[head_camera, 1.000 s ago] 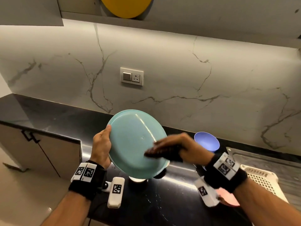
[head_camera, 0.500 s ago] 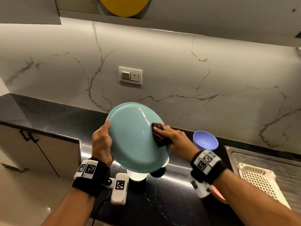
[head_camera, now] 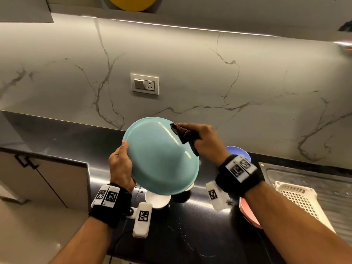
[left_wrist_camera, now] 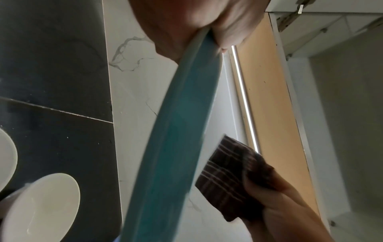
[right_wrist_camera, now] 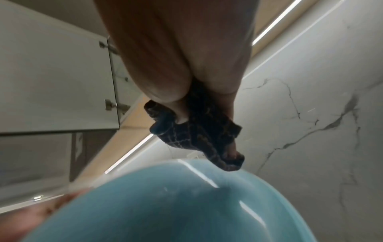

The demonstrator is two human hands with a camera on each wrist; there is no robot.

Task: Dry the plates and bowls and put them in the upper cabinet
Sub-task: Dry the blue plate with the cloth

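A teal plate (head_camera: 160, 159) is held upright above the black counter, its face turned toward me. My left hand (head_camera: 120, 164) grips its left rim, thumb on the front; the left wrist view shows the teal plate (left_wrist_camera: 178, 131) edge-on, pinched at the top. My right hand (head_camera: 202, 141) holds a dark checked cloth (head_camera: 183, 133) against the plate's upper right rim. The right wrist view shows the dark checked cloth (right_wrist_camera: 196, 134) bunched in the fingers just above the teal plate (right_wrist_camera: 165, 204). A yellow plate (head_camera: 133, 3) stands in the upper cabinet.
On the black counter (head_camera: 181, 235) below the plate sit a white bowl (head_camera: 158, 201), a lilac bowl (head_camera: 240, 153) and a pink plate (head_camera: 247, 212). A white plastic basket (head_camera: 301, 201) lies in the steel sink area at right. A wall socket (head_camera: 144, 84) is on the marble backsplash.
My right hand with the cloth has moved from the plate's middle up and right to its upper right rim. The plate has tilted a little; the left hand keeps its grip.
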